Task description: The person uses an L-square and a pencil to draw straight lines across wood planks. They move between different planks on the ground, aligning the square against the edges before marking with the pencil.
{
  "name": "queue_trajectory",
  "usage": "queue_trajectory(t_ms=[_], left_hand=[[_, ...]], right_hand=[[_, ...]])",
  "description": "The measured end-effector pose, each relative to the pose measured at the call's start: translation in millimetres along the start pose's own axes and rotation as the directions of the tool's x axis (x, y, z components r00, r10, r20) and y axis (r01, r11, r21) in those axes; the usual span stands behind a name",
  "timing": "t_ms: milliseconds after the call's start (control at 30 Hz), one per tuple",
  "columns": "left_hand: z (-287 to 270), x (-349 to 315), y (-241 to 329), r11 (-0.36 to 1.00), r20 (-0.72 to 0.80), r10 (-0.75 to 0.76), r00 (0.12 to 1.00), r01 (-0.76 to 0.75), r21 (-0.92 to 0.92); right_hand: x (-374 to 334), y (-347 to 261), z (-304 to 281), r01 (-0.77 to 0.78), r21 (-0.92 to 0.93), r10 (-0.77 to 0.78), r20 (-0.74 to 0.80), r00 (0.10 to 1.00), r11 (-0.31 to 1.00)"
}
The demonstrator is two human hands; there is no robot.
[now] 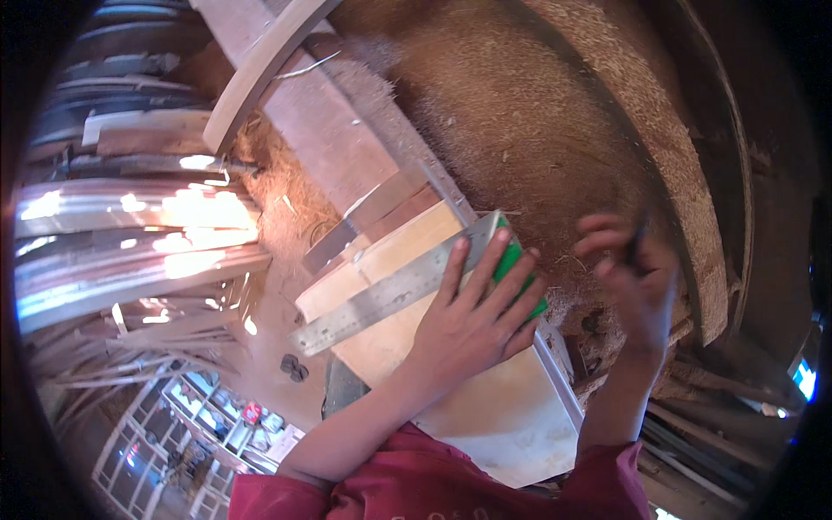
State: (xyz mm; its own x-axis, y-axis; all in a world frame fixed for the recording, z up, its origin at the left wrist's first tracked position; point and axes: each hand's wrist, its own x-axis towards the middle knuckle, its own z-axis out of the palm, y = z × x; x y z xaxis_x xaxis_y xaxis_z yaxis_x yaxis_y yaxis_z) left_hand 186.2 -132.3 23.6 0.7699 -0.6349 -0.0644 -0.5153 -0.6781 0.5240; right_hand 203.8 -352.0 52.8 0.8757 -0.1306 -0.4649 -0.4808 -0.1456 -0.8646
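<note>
Ruler [381, 299] under flat left hand [472, 316]

— What's your left hand [472, 325] on?
— It's flat on the metal ruler [394, 286], fingers spread, pressing ruler and green-handled square [511, 264] onto the pale wood board [511, 416].
— And the right hand [637, 282]?
— Raised beside it over the sawdust heap [520, 113], my grip around a thin dark pencil [637, 243].
</note>
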Motion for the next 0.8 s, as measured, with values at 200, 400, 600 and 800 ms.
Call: queue_trajectory(t_ms=[200,400,600,800], left_hand=[[3,-6,-3,0.999,-0.067,0.014,0.998,-0.016,-0.030],[19,-12,-11,0.985,-0.212,0.047,0.976,-0.080,-0.150],[33,-11,-9,0.985,-0.239,0.025,0.971,-0.064,-0.158],[36,-13,-9,0.981,-0.255,0.038,0.966,-0.085,-0.176]], right_hand=[[10,-40,70,0.413,0.235,-0.383,-0.163,0.909,0.880],[-12,-57,177,0.191,-0.058,-0.126,0.562,0.818,0.980],[-16,-49,228,0.246,0.088,-0.243,0.644,0.726,0.965],[-12,-45,235,0.230,0.019,-0.186,0.652,0.735,0.973]])
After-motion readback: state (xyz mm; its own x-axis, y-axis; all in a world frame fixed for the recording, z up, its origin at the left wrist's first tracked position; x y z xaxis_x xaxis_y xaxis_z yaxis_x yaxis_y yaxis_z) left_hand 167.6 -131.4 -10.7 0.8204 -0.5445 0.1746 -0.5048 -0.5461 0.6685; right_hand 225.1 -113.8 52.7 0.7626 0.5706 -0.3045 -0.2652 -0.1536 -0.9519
